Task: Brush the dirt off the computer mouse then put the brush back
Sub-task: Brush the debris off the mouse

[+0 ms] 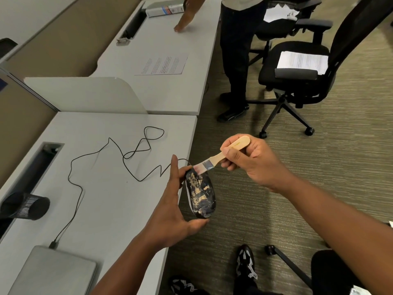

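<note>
Tan dirt-streaked mouse (201, 193) is gripped by the left hand (174, 209) beyond the desk (119, 188) edge, probably so dirt falls floorward; brush (221, 156) pinched in the right hand (253, 160).

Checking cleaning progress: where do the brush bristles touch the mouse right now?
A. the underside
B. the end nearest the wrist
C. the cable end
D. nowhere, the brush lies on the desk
C: the brush, held by the right hand, meets the mouse at its cable end.
</note>
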The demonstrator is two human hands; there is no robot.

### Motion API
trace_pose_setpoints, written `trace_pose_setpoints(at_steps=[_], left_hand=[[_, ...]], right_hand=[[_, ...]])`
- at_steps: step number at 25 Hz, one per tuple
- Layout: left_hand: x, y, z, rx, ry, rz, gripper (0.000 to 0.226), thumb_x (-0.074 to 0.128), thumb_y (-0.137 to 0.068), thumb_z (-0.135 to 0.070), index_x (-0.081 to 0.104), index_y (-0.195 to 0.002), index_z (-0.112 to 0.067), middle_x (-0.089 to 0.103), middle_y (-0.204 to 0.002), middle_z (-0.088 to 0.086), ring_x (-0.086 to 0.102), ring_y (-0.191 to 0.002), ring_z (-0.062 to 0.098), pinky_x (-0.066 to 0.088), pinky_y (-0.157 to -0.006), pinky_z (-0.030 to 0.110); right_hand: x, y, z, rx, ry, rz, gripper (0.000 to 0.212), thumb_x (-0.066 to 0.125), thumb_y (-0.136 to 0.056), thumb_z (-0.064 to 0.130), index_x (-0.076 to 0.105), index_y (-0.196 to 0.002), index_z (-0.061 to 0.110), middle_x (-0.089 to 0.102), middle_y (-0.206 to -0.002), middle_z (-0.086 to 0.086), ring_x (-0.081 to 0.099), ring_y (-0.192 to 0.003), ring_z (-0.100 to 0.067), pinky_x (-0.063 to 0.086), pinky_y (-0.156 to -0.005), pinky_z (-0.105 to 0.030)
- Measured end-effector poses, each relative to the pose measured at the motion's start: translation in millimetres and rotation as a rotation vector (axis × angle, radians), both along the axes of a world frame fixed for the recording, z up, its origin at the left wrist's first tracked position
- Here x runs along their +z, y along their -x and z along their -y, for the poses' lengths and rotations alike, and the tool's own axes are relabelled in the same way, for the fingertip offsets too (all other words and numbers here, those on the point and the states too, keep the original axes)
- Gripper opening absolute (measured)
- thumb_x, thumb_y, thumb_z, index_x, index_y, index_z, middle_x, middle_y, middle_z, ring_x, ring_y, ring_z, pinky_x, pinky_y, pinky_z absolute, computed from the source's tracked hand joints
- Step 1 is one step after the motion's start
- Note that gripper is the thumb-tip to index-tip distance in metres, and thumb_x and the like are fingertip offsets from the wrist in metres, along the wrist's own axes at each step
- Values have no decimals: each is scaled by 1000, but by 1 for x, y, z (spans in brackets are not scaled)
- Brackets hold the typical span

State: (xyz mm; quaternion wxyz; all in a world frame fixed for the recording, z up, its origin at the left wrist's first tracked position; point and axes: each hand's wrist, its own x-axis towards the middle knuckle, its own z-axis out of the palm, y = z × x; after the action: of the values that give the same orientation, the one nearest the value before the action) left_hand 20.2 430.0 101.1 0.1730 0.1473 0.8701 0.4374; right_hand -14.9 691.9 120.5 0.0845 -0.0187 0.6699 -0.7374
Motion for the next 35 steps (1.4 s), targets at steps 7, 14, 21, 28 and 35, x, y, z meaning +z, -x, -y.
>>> trace_pose_setpoints(at_steps=[7, 14, 21, 28, 35], left_hand=[[2, 0, -1, -8, -17, 29, 153, 96, -70, -19, -30, -149, -56, 25, -145, -53, 33, -133, -25, 34, -90, -6], [2, 0, -3, 0, -7, 33, 154, 96, -70, -19, -30, -147, -60, 25, -148, -49, 33, -134, -25, 35, -89, -6], [1, -1, -1, 27, 21, 36, 156, 96, -69, -21, -34, -143, -63, 26, -146, -47, 29, -125, -35, 33, -86, -9], [3, 4, 0, 32, 35, 13, 158, 97, -67, -19, -36, -142, -61, 31, -152, -32, 33, -125, -32, 34, -88, -7], [-1, 8, 0, 50, 5, -11, 159, 98, -65, -21, -34, -148, -56, 35, -157, -20, 38, -141, -5, 35, -95, -3]], right_hand=[[0, 2, -4, 104, 15, -113, 22, 71, -88, 17, 75, -106, 6, 71, -96, -30, 68, -89, -44, 60, -80, -43], [5, 8, -11, 152, -197, -218, 12, 73, -94, 13, 79, -103, 17, 75, -94, -14, 66, -90, -44, 56, -79, -60], [8, 5, -5, 149, -199, -203, 15, 70, -93, 24, 76, -106, 18, 74, -89, -4, 68, -83, -30, 58, -74, -45], [15, 5, -7, 296, -402, -251, 13, 72, -95, 16, 78, -104, 25, 75, -92, 6, 69, -87, -13, 57, -80, -31], [8, -4, -2, 322, -319, -227, 15, 78, -89, 15, 77, -104, 16, 75, -97, 4, 69, -86, -9, 54, -75, -24]])
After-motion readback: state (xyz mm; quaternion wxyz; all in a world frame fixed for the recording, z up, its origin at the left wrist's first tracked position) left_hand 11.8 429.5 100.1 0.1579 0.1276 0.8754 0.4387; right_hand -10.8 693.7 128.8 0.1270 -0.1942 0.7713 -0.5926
